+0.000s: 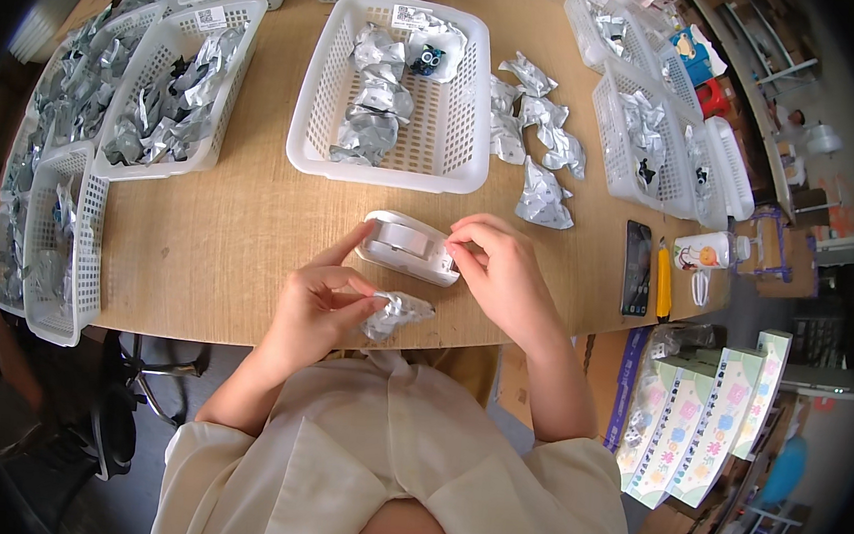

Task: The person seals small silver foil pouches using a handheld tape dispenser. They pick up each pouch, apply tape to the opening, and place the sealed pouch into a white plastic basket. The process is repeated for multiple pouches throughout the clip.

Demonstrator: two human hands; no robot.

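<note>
My left hand (328, 309) pinches a crumpled silver foil packet (393, 317) near the table edge, its index finger stretched up to the left end of a white plastic tape dispenser (404, 240). My right hand (488, 262) is closed at the dispenser's right end, fingertips together on it or on something small there that I cannot make out. Just beyond lies a white perforated basket (307, 137) holding foil packets (375, 97) and a small dark part (426, 59). More loose foil packets (545, 191) lie to its right.
Baskets of packets line the table's (225, 281) left (97, 251) and right (674, 191). A phone (636, 268), yellow cutter (664, 281) and printed white container (699, 250) sit at right. Patterned boxes (706, 420) stand below. Another person's arm (9, 355) shows at far left, beside a dark chair (109, 418).
</note>
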